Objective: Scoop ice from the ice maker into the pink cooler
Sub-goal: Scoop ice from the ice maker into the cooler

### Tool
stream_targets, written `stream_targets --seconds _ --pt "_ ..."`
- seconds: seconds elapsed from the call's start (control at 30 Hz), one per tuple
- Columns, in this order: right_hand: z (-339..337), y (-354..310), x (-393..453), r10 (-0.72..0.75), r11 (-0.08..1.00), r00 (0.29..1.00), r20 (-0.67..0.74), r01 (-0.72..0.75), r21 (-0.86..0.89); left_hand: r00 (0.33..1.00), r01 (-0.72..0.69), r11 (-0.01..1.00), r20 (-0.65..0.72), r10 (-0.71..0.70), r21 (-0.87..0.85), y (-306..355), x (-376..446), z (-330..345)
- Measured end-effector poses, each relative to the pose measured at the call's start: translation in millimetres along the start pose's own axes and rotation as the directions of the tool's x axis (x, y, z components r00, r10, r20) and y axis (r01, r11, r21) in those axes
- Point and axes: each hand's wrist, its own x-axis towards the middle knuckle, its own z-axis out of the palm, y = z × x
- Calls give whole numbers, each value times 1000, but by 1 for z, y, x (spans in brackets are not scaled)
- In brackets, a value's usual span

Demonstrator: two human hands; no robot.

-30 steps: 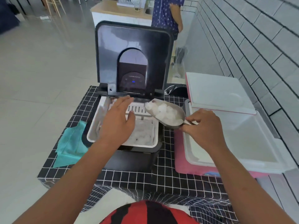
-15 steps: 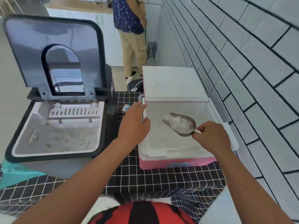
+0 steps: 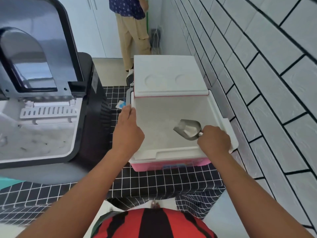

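The pink cooler stands open on the checked tablecloth, white inside, its lid tipped up at the back. My right hand grips the handle of a metal scoop held over the cooler's inside; the scoop's bowl looks empty and tilts down to the left. My left hand rests on the cooler's left rim, fingers pointing away. The black ice maker sits at the left with its lid up and ice in its white bin.
A white tiled wall runs close along the cooler's right side. A person in tan trousers stands beyond the table. A teal cloth shows at the left edge. A small blue-white tag lies between ice maker and cooler.
The scoop full of ice moved from the ice maker over to the cooler and now shows no ice. My left hand went from the ice maker to the cooler's left rim.
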Motion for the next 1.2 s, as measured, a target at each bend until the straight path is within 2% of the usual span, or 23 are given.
stream_targets --seconds 0.23,0.37,0.43,0.53,0.63,0.73,0.83,0.97,1.03,1.1,1.2 --pt "7 3 -1 -8 1000 997 -74 10 27 1000 8 1000 -5 -8 18 -2 0 0" --pt "-5 -5 -9 -65 988 993 -95 78 131 998 -4 1000 57 3 9 -5 3 -9" --pt "-19 -16 -15 -86 974 992 -94 104 202 998 -16 998 66 21 -66 -12 6 -24" --pt "-48 -45 -23 -148 938 985 -92 170 301 996 -89 980 -23 86 -180 -29 8 -61" --pt "-82 -88 -31 -232 884 964 -133 266 386 982 -151 978 -131 133 -143 -58 7 -106" --pt "-112 -139 -46 -354 821 915 -192 403 405 981 -80 993 -184 63 -85 -101 2 -145" --pt "-132 -191 -63 -494 794 848 -191 530 299 975 25 999 -219 -29 -22 -154 -9 -177" --pt "-140 -261 -81 -639 769 758 -131 636 -70 955 233 969 -208 -212 80 -220 -25 -206" --pt "-140 -293 -91 -703 704 708 -65 680 -203 953 275 957 -155 -260 88 -239 -30 -210" --pt "-139 -324 -103 -769 599 640 6 723 -344 963 257 964 -105 -248 74 -252 -34 -209" --pt "-135 -363 -123 -815 432 563 136 747 -506 968 224 974 -111 -227 -38 -261 -35 -206"
